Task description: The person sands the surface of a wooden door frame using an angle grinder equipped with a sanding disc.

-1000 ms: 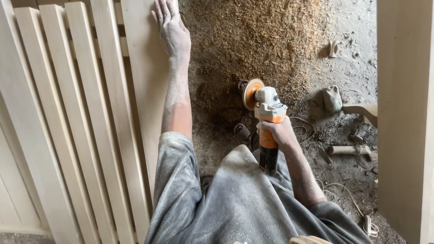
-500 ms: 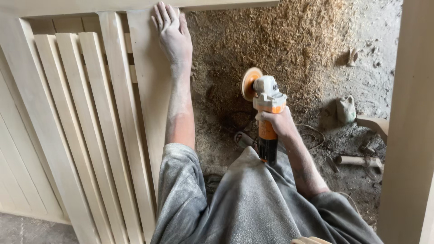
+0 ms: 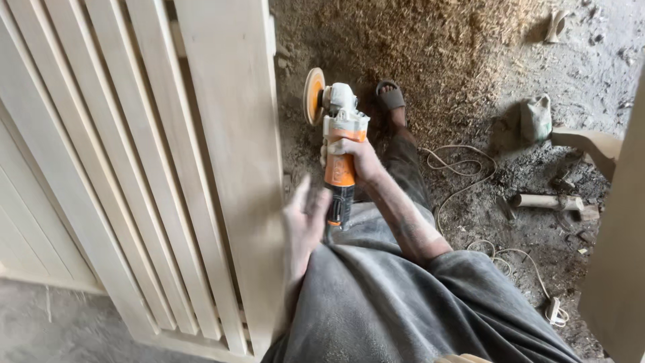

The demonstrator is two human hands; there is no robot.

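Note:
My right hand (image 3: pixel 359 159) grips the orange body of an angle grinder (image 3: pixel 338 141), whose orange sanding disc (image 3: pixel 313 95) faces the edge of a pale wooden slatted panel (image 3: pixel 228 134). My left hand (image 3: pixel 306 218) hovers blurred near the grinder's rear end, fingers apart and holding nothing, beside the panel's wide right board. My dusty grey clothing fills the bottom of the view. My foot in a sandal (image 3: pixel 391 97) stands on the sawdust beyond the grinder.
Sawdust heap (image 3: pixel 430 40) covers the floor ahead. A power cord (image 3: pixel 463 175) loops over the dirt floor at right. A grey cloth bag (image 3: pixel 535 117), wooden pieces (image 3: pixel 547 201) and a tall wooden board (image 3: pixel 621 255) stand at right.
My left hand has come off the panel's top and dropped back beside the grinder. The grinder has moved left toward the panel edge. My view has shifted and my foot stepped forward.

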